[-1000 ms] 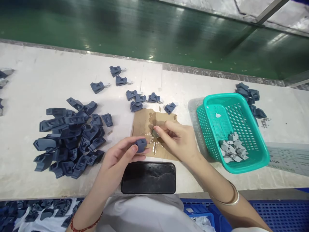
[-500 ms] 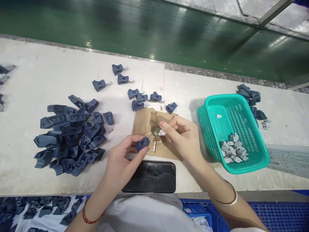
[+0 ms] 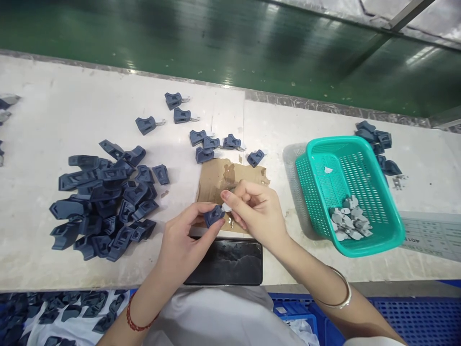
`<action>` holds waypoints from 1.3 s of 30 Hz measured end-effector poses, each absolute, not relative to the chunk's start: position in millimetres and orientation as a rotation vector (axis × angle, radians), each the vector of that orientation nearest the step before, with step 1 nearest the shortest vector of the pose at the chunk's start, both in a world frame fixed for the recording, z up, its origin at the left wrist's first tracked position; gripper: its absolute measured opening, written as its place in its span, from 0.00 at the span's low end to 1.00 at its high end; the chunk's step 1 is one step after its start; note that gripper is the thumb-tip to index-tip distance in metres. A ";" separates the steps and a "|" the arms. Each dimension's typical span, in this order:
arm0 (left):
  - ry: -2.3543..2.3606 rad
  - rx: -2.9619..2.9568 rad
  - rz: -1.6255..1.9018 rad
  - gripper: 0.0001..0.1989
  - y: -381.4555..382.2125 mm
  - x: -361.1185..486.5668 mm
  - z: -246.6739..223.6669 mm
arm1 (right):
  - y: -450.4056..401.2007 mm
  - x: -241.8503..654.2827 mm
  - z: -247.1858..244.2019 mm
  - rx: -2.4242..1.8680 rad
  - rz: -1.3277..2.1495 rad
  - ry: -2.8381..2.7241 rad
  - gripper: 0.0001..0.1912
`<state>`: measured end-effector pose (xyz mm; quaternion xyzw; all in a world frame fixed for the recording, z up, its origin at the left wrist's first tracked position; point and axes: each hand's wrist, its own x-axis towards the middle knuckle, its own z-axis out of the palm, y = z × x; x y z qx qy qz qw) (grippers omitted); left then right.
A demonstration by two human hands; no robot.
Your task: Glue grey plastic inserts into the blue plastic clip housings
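Between thumb and fingers, my left hand (image 3: 185, 238) grips a dark blue plastic part (image 3: 213, 216). My right hand (image 3: 254, 211) pinches a small white piece (image 3: 226, 207), which meets the right end of the blue part; how far it sits inside, I cannot tell. Both hands are over the lower part of a stained brown cardboard sheet (image 3: 212, 180), and my right hand covers the wet spot on it. Several blue parts with white pieces at their ends, such as this one (image 3: 231, 141), lie beyond the cardboard.
A heap of dark blue parts (image 3: 108, 192) lies to the left. On the right, a green basket (image 3: 306, 192) holds small white pieces (image 3: 349, 221), with more blue parts (image 3: 374, 137) behind it. A black phone (image 3: 230, 264) lies by the table's front edge.
My right hand has moved left and slightly down from the wet spot, bringing the white piece against the blue part. My left hand has stayed nearly still.
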<state>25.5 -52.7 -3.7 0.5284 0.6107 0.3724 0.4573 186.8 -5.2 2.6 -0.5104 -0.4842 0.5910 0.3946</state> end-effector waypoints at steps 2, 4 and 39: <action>1.500 1.310 0.923 0.08 -53.1 25.5 -4.7 | -6.2 186.1 3.4 -1.313 1.456 -1.268 0.28; 1.493 1.320 0.929 0.08 -53.3 25.5 -5.4 | -7.6 186.0 2.8 -1.331 1.423 -1.294 0.28; 1.335 1.430 0.879 0.10 -58.2 26.1 23.4 | -11.8 230.8 -31.0 -0.933 0.102 -2.283 0.17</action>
